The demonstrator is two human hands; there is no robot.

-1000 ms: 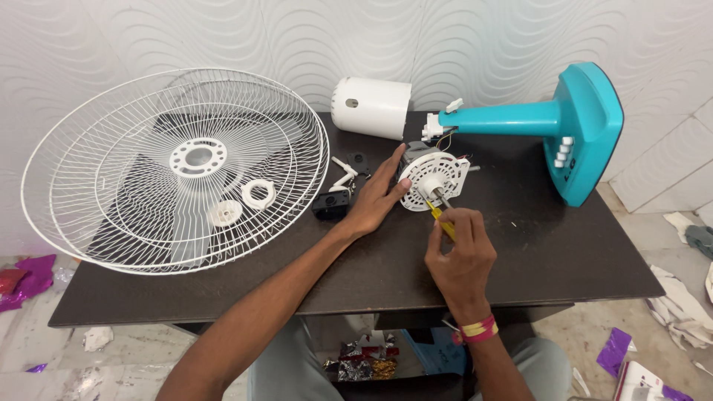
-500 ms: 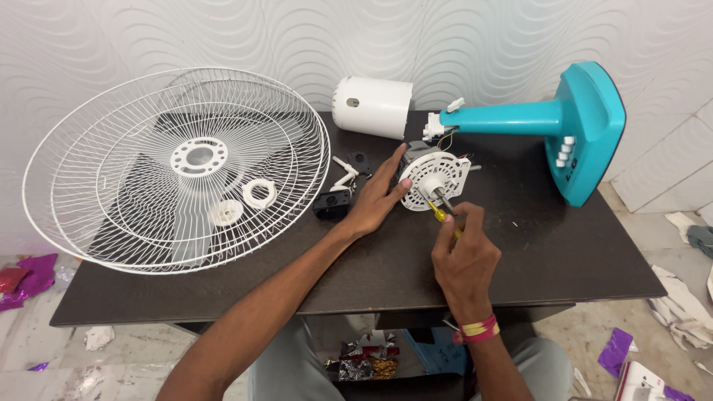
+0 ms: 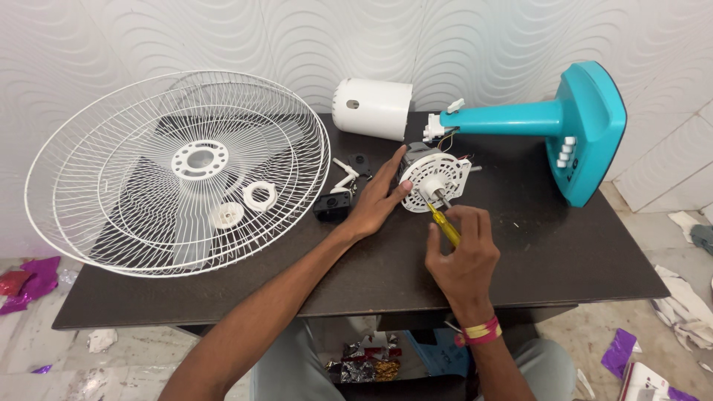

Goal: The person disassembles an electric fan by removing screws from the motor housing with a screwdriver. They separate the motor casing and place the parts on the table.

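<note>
Screwdriver (image 3: 444, 225) tip hidden at fan motor (image 3: 437, 178), handle buried in right hand (image 3: 460, 256), button markings unreadable

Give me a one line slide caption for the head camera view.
Left hand steadies a white fan motor while the right hand applies a yellow screwdriver, beside a white fan guard.

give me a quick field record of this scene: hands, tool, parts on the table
left hand: rests on the fan motor, steadying it
right hand: holds a yellow screwdriver, tip at the motor's face
stand: teal fan stand lying on its side, wired to the motor
cover: white motor cover behind
grilles: white wire grilles at left
surface: dark table
</note>
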